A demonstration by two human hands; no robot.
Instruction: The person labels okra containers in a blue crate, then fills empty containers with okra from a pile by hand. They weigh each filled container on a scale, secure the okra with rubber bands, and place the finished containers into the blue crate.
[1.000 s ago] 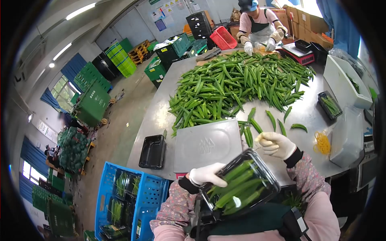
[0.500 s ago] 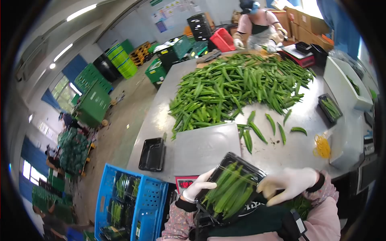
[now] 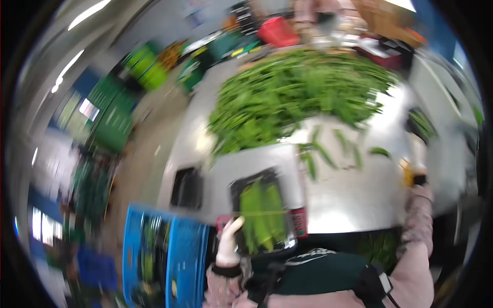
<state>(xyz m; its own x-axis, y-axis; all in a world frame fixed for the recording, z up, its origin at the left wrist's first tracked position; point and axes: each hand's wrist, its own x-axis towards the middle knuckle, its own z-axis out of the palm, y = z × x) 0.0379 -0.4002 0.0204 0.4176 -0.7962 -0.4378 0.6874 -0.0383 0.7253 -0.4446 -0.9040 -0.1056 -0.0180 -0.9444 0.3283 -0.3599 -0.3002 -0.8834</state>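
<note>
In my gloved left hand (image 3: 229, 242) is a black tray of okra (image 3: 264, 213), gripped by its left edge and held over the scale's front. A thin yellow band crosses the pods. Far to the right, my gloved right hand (image 3: 418, 153) is stretched out beside a bunch of yellow rubber bands (image 3: 405, 172). Motion smears its fingers, so whether they hold a band does not show. Just beyond that hand lies another black tray with okra (image 3: 422, 124). The scale's flat metal plate (image 3: 280, 156) sits behind the held tray.
A large okra heap (image 3: 298, 97) covers the far metal table (image 3: 349, 205), with several loose pods nearer. An empty black tray (image 3: 187, 188) lies left of the scale. A blue crate (image 3: 187, 256) with packed trays stands lower left. Across the table is another person (image 3: 328, 20).
My right hand has left the held tray and reached far right to the rubber bands. My left hand has shifted the okra tray left, turning it more upright in view. The camera view has shifted.
</note>
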